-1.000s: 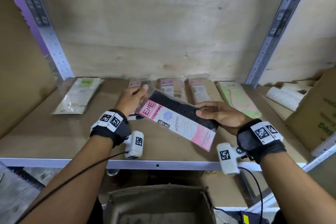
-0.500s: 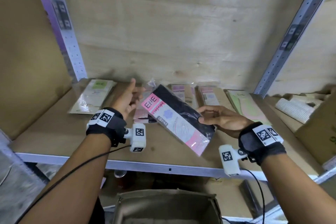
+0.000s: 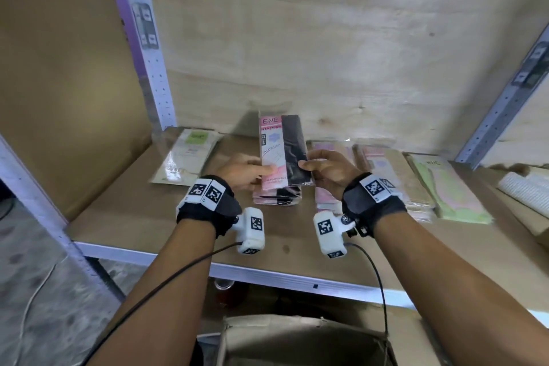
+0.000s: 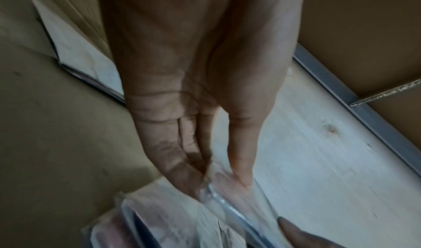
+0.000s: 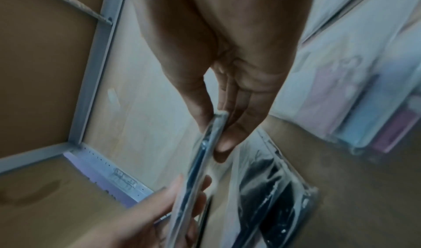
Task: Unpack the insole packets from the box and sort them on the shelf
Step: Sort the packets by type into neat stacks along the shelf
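Observation:
A pink and black insole packet (image 3: 282, 148) marked ENE stands tilted up over a stack of like packets (image 3: 277, 197) on the wooden shelf (image 3: 142, 205). My left hand (image 3: 248, 171) pinches its left edge, thumb on the front. My right hand (image 3: 326, 169) pinches its right edge; in the right wrist view the packet (image 5: 200, 161) shows edge-on between thumb and fingers. The left wrist view shows my left hand (image 4: 218, 176) pinching the clear wrapper (image 4: 227, 194). An open cardboard box (image 3: 297, 339) sits below the shelf.
A green-labelled packet (image 3: 187, 157) lies at the shelf's left. Pink packets (image 3: 329, 157), brown ones (image 3: 389, 175) and green-pink ones (image 3: 448, 190) lie in stacks to the right. White rolls (image 3: 525, 190) lie far right. Metal uprights (image 3: 142, 38) stand at both sides.
The packet has swung from lying slantwise to standing lengthwise over the pink and black stack. My left hand, off it half a second ago, now pinches its left edge.

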Motion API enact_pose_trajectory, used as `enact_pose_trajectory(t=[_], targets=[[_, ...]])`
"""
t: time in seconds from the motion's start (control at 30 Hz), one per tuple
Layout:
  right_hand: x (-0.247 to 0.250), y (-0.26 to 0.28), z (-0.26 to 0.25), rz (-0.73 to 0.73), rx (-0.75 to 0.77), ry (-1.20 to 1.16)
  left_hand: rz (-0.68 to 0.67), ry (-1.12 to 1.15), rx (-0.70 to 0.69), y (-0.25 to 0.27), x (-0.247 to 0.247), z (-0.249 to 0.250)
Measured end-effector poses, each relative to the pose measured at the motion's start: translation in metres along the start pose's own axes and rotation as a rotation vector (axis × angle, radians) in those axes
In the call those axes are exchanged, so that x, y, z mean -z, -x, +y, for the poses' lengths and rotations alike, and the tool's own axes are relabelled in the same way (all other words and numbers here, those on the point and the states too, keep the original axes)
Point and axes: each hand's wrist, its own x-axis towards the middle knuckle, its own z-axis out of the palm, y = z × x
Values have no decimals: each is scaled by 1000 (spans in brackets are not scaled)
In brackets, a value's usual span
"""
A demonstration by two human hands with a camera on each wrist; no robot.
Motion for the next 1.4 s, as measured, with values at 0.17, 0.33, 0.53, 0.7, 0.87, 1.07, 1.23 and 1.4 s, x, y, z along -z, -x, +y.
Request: enact_pose_trajectory(t=[0.17,0.33,0.53,0.7,0.87,1.07,1.23,1.4], targets=[[-9,-20,4,96,-5,258,110,5,-34,-6,10,0],[-7,-35,12,130,-66,489,156,-62,-25,-12,8,-5],[-12,-32,17,160,-65,669,189,-222,6,-24,7,-16],[-16,-28,12,180,-24,761,210,-270,5,-26,6,-17],[-18,-28,12,209,7,803,208,-304,10,-23,4,-15],[-18,-25,7,210,64,963,249,-296,15,-16,20,-11],[-30,-30,-6,248,224,927,457,-363,-14,-3,67,-12],[-74,-34,-13,200,362,844,617,-451,57,8,108,-17]])
